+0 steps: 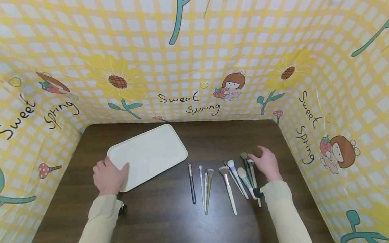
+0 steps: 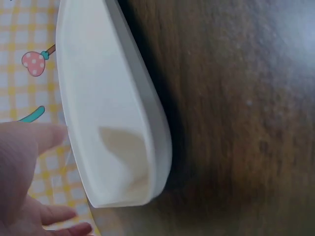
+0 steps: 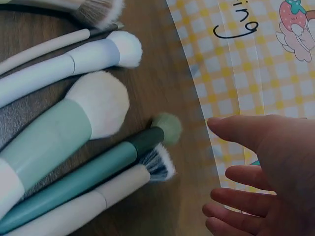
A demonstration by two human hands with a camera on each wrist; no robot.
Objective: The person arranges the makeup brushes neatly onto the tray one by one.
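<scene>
My left hand [image 1: 109,176] is at the left end of a white rectangular tray [image 1: 149,155], which lies at an angle on the table. In the left wrist view the thumb [image 2: 49,136] reaches the tray's rim; whether it touches cannot be told. The other fingers are spread apart from it. My right hand [image 1: 267,163] hovers beside the rightmost makeup brushes, thumb and fingers parted, holding nothing. Closest to it are a dark green brush [image 3: 74,182] and a white-handled brush [image 3: 123,187] with dark-and-white bristles. A pale green brush [image 3: 54,140] with a fluffy white head lies beside them.
More makeup brushes lie across the table [image 1: 158,216]: a black-handled one [image 1: 192,185], a thin white one [image 1: 201,185], a gold-toned one [image 1: 208,192] and a large white-handled one [image 1: 229,192]. Yellow checked cloth [image 1: 188,67] walls the table's back and sides.
</scene>
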